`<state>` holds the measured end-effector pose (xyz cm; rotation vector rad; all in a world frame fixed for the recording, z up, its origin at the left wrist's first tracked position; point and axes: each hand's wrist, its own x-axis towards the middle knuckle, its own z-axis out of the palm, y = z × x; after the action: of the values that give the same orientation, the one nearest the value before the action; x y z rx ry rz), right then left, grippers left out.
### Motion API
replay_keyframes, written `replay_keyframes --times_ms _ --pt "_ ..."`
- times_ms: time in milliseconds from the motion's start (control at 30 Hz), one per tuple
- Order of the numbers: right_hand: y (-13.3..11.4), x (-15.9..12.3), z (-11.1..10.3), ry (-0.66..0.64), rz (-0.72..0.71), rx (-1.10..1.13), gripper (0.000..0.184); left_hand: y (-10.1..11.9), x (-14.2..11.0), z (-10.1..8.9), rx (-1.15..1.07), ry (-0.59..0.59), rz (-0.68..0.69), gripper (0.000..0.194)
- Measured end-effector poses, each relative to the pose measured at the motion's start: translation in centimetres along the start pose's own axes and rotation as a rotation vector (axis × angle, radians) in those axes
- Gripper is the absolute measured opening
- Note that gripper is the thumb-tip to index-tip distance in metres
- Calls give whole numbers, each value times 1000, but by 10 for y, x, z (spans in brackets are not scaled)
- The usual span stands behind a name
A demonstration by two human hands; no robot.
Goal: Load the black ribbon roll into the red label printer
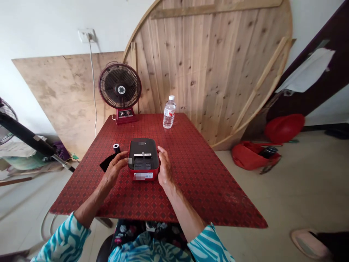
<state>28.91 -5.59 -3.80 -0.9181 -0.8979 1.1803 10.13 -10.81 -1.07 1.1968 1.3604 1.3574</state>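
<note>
A small red box-shaped label printer (144, 175) with a dark top stands on the table in front of me. Paper labels are stuck on its top and front. My left hand (116, 165) lies along its left side, fingertips against the edge. On the opposite side my right hand (164, 166) presses against the wall, its fingers reaching toward the back. Between them, the two hands clasp the printer. Just behind my left hand stands a small black roll (116, 147) with a white core. A flat black piece (107, 163) lies beside that hand, partly covered by it.
The table (207, 189) has a red patterned cover. A dark red fan (120, 91) and a water bottle (169, 112) stand at its far end. A large round wooden board (207, 65) leans against the wall. A red bag (249, 156) sits on the floor at right.
</note>
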Motion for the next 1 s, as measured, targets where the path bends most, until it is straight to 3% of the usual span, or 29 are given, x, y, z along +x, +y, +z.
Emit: replay_keyframes --times_ms 100,433,800,1000 --pt "8 -4 0 24 28 16 46 -4 4 3 -146 -5 -102 56" --pt "12 -11 0 81 14 -21 48 12 11 6 -215 -7 -281 62" --pt "9 -13 -2 65 6 -67 49 5 13 13 -283 -29 -244 63" --pt "11 -13 -2 70 34 -33 49 18 12 7 -175 -48 -178 56"
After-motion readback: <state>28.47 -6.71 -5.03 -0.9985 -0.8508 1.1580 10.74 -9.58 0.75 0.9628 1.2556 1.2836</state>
